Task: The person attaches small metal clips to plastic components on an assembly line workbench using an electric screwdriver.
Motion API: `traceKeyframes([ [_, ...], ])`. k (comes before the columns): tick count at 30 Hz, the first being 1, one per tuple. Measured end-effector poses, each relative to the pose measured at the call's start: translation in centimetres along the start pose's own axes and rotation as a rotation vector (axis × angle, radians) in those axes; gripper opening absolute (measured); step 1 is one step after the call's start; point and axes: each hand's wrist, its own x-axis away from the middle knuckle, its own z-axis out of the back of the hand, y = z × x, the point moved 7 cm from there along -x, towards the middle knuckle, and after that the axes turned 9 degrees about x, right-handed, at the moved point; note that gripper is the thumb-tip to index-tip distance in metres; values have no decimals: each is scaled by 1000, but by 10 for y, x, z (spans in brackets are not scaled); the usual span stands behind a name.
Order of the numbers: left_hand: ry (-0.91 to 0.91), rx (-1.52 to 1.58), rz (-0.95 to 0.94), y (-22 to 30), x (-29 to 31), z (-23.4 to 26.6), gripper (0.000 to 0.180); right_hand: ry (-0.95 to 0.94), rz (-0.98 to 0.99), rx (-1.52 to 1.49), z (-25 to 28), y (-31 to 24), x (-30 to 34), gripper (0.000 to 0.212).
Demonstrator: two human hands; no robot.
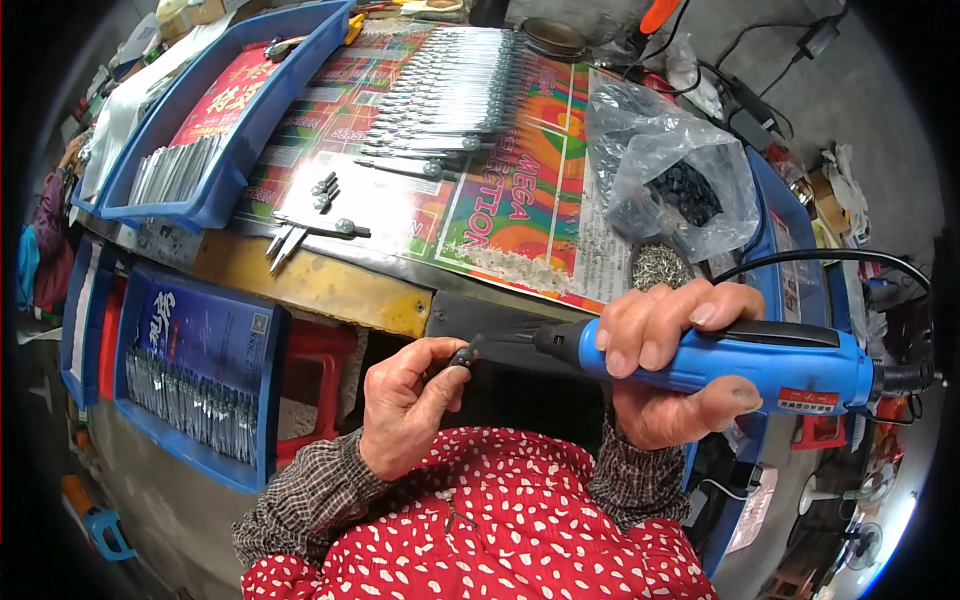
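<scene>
My right hand (pixel 675 345) grips a blue corded electric screwdriver (pixel 720 368), its black nose pointing left. Between thumb and fingers, my left hand (pixel 412 400) pinches a small black part (pixel 462 357). The screwdriver's nose lies to the right of this part; motion blur hides whether its tip touches it. Beyond my hands, on the bench, lie a metal rod with a black fitting (pixel 345 227), a few pointed metal pieces (pixel 287 245) and small black pieces (pixel 325 190). Farther back, many similar metal rods (pixel 450 100) are lined up in a row.
A bowl of small screws (pixel 660 266) stands beside a clear plastic bag (pixel 690 160) of black parts. Blue trays with metal pieces (pixel 235 120) and bagged pieces (pixel 265 385) are at the left. Red stools (pixel 318 375) stand below the bench. The tool's black cable (pixel 830 255) loops at the right.
</scene>
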Motion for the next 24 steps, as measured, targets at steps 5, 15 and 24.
traceKeyframes([
  [5,11,206,168,-12,5,-4,15,-14,-14,-44,-5,0,3,53],
  [15,25,431,244,-26,11,-4,16,-95,-51,-142,-18,5,7,50],
  [24,15,561,380,-33,12,-8,14,-163,-44,-179,-23,9,7,49],
])
